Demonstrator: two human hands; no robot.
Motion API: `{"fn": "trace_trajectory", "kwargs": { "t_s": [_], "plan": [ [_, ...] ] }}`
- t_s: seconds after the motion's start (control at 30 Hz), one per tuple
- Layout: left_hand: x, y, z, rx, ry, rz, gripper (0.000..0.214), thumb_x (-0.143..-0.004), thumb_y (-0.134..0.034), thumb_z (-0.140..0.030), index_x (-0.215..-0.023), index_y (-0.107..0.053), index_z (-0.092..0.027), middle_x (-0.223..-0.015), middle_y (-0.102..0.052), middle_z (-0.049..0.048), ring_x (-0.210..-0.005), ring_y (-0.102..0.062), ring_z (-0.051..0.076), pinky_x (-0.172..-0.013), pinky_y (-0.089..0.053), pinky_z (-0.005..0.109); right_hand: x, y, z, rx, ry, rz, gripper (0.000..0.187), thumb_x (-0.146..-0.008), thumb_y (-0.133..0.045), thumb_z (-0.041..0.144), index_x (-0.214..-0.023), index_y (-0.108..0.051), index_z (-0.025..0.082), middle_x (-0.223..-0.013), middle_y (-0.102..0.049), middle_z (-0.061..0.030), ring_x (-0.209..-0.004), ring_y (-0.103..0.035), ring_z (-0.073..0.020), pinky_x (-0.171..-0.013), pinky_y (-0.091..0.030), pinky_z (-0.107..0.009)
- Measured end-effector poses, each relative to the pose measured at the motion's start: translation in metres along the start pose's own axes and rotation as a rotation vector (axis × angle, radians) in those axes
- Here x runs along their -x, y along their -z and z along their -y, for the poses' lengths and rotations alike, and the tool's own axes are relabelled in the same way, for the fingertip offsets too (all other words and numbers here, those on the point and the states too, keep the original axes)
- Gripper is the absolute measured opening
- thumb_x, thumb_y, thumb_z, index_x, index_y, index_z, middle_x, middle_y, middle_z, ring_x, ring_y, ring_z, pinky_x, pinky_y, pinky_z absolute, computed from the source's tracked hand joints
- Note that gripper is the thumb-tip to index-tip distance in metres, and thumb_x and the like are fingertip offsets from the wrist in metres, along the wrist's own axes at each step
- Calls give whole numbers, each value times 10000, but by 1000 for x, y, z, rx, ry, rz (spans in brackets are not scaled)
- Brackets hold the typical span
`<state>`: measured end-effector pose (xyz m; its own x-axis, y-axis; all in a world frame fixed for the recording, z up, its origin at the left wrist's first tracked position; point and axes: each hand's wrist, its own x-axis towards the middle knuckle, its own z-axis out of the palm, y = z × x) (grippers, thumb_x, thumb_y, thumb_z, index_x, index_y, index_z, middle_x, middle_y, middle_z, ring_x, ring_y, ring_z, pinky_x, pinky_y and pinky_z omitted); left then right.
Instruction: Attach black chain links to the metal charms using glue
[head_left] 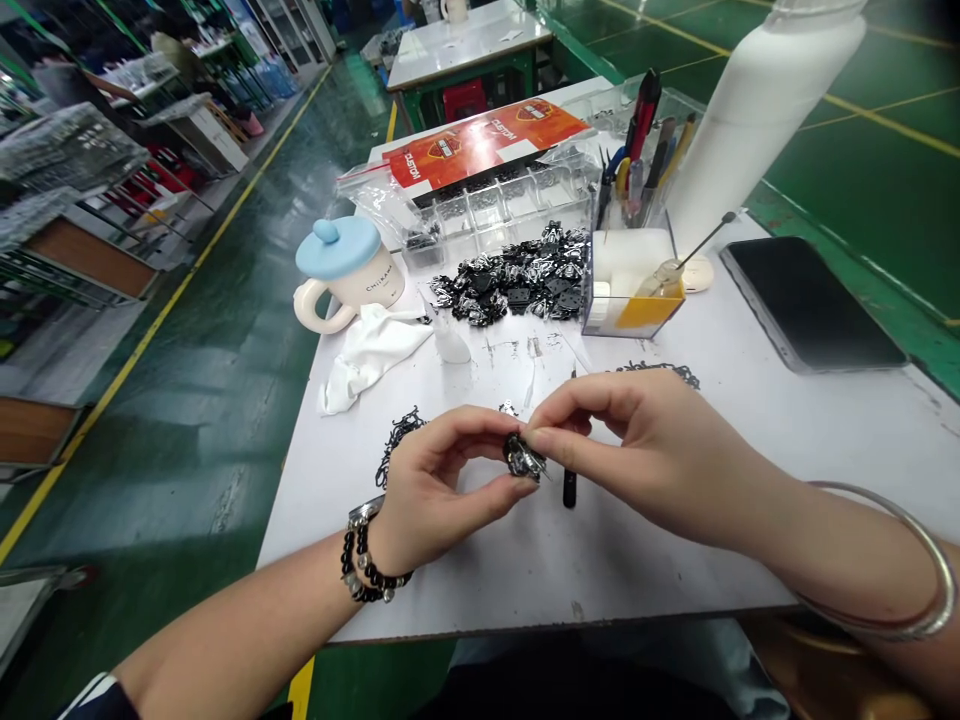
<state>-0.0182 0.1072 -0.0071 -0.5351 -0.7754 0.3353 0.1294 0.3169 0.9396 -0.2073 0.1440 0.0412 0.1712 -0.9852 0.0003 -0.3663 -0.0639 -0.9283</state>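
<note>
Between the thumb and fingertips of my left hand [450,470] is a small black and silver metal piece [524,457]. My right hand [622,430] has thumb and forefinger pinched together at the upper right edge of that piece. Whatever those right fingertips hold is too small to make out. A thin black-handled tool [570,487] lies on the table just below my right fingers. Left of my left hand is a small heap of black rings or links [397,440]. Another strip of black links [660,374] lies behind my right hand, partly hidden.
A pile of black and silver pieces [517,278] lies before a clear compartment tray [487,212]. Around it stand a lidded mug [367,275], white cloth [375,350], small white nozzle bottle [452,343], clear tool holder [634,320], tall white bottle [757,110] and phone [814,300].
</note>
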Motion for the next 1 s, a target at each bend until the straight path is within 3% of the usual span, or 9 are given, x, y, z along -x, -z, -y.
{"fn": "trace_trajectory", "kwargs": {
  "t_s": [0.47, 1.0],
  "plan": [
    [0, 0, -1, -23, -21, -2, 388, -666, -775, -76, -1020, -655, -182, -909, -711, 53, -808, -695, 157, -774, -603, 239, 3, -4, 2, 129, 42, -35, 133, -817, -569, 180, -719, -650, 219, -642, -628, 67, -580, -534, -64, -523, -395, -197],
    [6, -2, 0, -325, -145, -96, 397, -648, -794, -128, -1011, -648, -196, -876, -688, 51, -785, -659, 162, -710, -587, 252, 6, -7, 2, 156, 54, -63, 131, -821, -560, 164, -742, -652, 213, -669, -648, 51, -603, -566, -79, -544, -414, -206]
  ]
}}
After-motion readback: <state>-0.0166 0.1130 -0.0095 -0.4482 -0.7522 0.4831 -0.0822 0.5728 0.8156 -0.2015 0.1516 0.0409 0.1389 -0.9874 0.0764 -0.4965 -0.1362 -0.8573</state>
